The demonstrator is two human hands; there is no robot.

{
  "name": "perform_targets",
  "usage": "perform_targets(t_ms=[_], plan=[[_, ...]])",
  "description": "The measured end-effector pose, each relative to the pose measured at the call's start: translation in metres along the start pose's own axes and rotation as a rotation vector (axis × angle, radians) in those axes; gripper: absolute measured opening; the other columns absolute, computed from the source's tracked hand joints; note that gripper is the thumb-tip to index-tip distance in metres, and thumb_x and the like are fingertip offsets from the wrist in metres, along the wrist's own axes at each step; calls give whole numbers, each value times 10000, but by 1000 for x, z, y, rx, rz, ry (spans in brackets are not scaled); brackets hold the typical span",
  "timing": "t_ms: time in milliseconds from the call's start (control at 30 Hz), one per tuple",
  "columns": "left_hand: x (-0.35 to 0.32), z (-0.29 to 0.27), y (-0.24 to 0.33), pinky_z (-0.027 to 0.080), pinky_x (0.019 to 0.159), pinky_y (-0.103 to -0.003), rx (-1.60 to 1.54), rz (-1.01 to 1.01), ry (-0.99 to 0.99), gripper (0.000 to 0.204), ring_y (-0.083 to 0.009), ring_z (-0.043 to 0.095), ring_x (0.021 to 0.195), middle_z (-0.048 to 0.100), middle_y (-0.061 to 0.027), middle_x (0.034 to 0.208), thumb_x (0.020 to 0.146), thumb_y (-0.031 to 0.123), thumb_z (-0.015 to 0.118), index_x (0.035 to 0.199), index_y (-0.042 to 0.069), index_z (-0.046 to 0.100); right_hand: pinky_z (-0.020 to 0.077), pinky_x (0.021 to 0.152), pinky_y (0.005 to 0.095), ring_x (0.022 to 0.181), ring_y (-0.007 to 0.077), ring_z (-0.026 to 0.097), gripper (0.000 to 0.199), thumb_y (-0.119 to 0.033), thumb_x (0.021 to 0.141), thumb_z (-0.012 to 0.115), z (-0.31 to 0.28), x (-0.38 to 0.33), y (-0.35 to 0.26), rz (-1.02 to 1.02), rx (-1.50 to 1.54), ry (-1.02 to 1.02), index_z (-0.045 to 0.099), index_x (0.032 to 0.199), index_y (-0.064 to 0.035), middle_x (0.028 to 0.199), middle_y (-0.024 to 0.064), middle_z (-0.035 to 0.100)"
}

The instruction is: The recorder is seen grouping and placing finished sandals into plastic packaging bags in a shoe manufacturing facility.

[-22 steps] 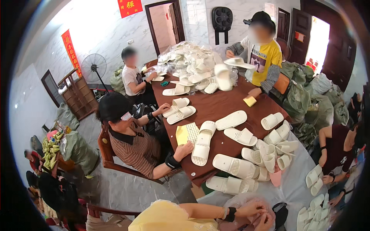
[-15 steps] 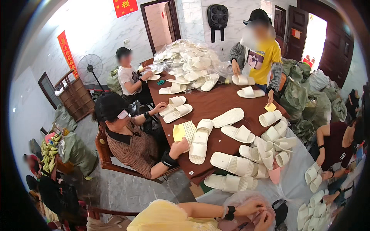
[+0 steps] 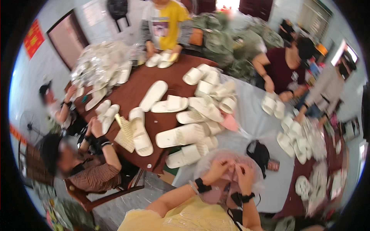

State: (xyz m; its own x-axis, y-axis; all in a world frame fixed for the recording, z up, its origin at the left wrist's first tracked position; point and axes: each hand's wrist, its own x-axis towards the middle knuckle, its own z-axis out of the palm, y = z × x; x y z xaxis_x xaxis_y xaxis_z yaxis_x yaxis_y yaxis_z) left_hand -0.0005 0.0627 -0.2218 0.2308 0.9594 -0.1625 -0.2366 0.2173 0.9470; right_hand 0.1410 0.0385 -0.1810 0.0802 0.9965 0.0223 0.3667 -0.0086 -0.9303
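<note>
Near the bottom middle my left hand (image 3: 217, 171) and my right hand (image 3: 245, 179) meet with their fingertips pinched together. Between them is the rim of a clear plastic bag (image 3: 204, 161), which spreads around both hands. Pinkish shapes show through the bag below my fingers; their kind is hard to make out. Black bands circle both my wrists. Just beyond the bag, cream slide slippers (image 3: 180, 135) lie in a loose heap on the table. A piece of pink material (image 3: 230, 123) sticks out at the heap's right side.
A black cap (image 3: 258, 154) and a phone (image 3: 273, 165) lie right of my hands. Co-workers handle slippers around the brown-covered table (image 3: 127, 90). Bagged slippers (image 3: 102, 63) pile up at the far left; green sacks (image 3: 219, 42) stand behind. More slippers (image 3: 295, 138) lie at the right.
My view has swung right, and my hands now appear higher, pinching the bag's rim. The seated co-worker's hands have come together above the slippers. The standing co-worker now has both hands at a slipper pair.
</note>
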Motion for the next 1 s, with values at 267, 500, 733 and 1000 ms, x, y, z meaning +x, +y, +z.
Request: perform_targets(t_ms=[267, 500, 733, 1000], plan=[[5, 2, 3, 407, 681, -181, -198, -165, -5, 180, -53, 504, 756, 577, 7, 818, 888, 158, 530, 942, 7, 612, 371, 558, 189, 622, 42, 460, 98, -104, 819, 595, 0, 2, 9, 67, 145, -3, 617, 865, -21, 724, 1, 556], [0, 9, 3, 421, 662, -190, -65, -99, -17, 182, -54, 514, 753, 592, 22, 825, 866, 174, 568, 946, 21, 626, 375, 535, 215, 579, 76, 468, 109, -115, 808, 603, -6, -5, 15, -5, 82, 37, 619, 863, -22, 662, 18, 547], [-6, 8, 7, 429, 669, -207, 83, -18, -5, 176, -61, 523, 736, 602, 10, 790, 849, 170, 586, 917, 15, 632, 381, 527, 240, 576, 104, 484, 152, -157, 816, 599, -5, -8, 16, -10, 28, 20, 620, 869, -15, 681, 50, 563], [4, -1, -20, 451, 712, -288, 391, 226, -29, 227, -161, 572, 765, 625, -71, 829, 843, 221, 568, 900, 6, 611, 409, 574, 232, 629, 104, 517, 125, -123, 834, 563, 5, -4, 25, 50, -7, -32, 609, 833, -7, 723, 48, 596]])
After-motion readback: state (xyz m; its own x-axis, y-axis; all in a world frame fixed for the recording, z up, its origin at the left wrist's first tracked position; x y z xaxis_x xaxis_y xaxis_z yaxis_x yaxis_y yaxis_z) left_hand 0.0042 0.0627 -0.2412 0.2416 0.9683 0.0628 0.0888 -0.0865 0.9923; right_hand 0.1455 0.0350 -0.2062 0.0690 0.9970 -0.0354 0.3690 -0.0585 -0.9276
